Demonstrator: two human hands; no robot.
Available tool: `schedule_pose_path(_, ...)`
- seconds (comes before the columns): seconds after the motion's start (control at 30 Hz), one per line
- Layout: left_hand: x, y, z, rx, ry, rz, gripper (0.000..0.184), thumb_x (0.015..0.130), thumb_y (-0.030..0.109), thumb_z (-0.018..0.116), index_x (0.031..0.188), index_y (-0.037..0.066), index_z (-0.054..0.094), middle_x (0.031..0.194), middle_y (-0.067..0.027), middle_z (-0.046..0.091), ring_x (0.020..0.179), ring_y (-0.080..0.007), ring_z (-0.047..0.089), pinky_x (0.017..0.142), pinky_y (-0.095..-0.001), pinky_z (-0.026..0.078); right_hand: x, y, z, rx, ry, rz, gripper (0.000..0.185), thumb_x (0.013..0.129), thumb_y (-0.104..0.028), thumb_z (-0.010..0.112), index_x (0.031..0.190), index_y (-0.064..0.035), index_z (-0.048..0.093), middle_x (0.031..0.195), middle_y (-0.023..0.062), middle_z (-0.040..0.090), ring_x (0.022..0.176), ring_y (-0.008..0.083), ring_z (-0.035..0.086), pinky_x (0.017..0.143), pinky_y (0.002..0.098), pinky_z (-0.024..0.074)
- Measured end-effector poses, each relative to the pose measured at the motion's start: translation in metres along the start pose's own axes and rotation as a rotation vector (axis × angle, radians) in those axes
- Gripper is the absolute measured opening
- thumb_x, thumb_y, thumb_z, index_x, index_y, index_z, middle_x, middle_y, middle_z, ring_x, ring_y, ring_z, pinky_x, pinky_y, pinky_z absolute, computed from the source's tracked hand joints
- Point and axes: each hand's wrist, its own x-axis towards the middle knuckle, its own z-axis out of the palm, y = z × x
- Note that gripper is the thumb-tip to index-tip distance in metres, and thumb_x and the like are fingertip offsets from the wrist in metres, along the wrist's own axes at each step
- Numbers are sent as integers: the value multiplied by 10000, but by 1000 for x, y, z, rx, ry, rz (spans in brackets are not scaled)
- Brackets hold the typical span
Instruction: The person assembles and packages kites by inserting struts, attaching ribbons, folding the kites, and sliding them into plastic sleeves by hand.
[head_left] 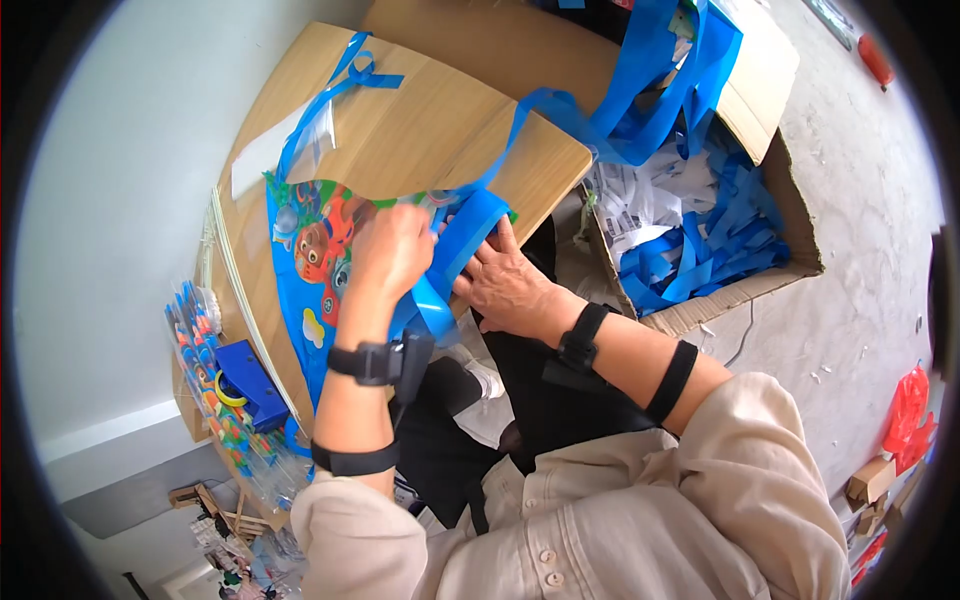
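My left hand [392,248] is closed above a colourful cartoon-printed sheet [318,250] with a blue border, on the wooden table. Its fingertips are blurred against a blue strip, so what they grip cannot be made out. My right hand [512,288] lies beside it with fingers stretched out, pressing near a wide blue strip [465,240] that folds over the sheet's edge. A long blue ribbon [515,130] runs from there up to the right, towards the box. Another blue ribbon [315,105] curls across the table's far left part.
An open cardboard box [797,220] to the right holds blue ribbons and white scraps. White paper [255,165] lies on the wooden table [440,95]. At its left edge are thin white rods [240,275], a blue tape dispenser [262,385] and plastic-wrapped colourful items [190,340].
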Motion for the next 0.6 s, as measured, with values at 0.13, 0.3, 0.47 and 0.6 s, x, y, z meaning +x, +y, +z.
schedule_pose_path(0.13, 11, 117, -25, -798, 260, 180, 125, 861, 42, 567, 921, -44, 634, 805, -154, 673, 706, -270, 665, 667, -351, 531, 3, -3, 30, -34, 73, -11, 609, 780, -362, 634, 1324, -121, 504, 1445, 172, 383, 1389, 360, 287, 1074, 724, 112)
schedule_pose_path(0.3, -6, 160, -39, -969, -34, 555, 278, 824, 110, 661, 1057, -35, 619, 1131, -227, 627, 997, -328, 634, 844, -374, 501, 3, -1, 0, -57, -56, 35, 702, 832, -339, 632, 1436, -116, 351, 1523, 134, 277, 1427, 314, 217, 1146, 597, 99)
schedule_pose_path(0.47, 20, 21, 23, -177, 237, -96, 410, 849, 349, 668, 987, -36, 642, 1059, -256, 610, 985, -376, 596, 839, -439, 477, 0, -1, 3, 8, 18, 9, 790, 625, -450, 788, 1298, -123, 536, 1434, 124, 408, 1382, 336, 289, 1096, 697, 116)
schedule_pose_path(0.6, -1, -13, 45, -425, -59, -270, 559, 755, 485, 735, 950, -33, 661, 1057, -253, 604, 1008, -382, 574, 858, -455, 463, 0, -2, 12, -25, 31, 1, 534, 757, -366, 657, 1240, -150, 590, 1447, 144, 391, 1401, 361, 263, 1058, 734, 119)
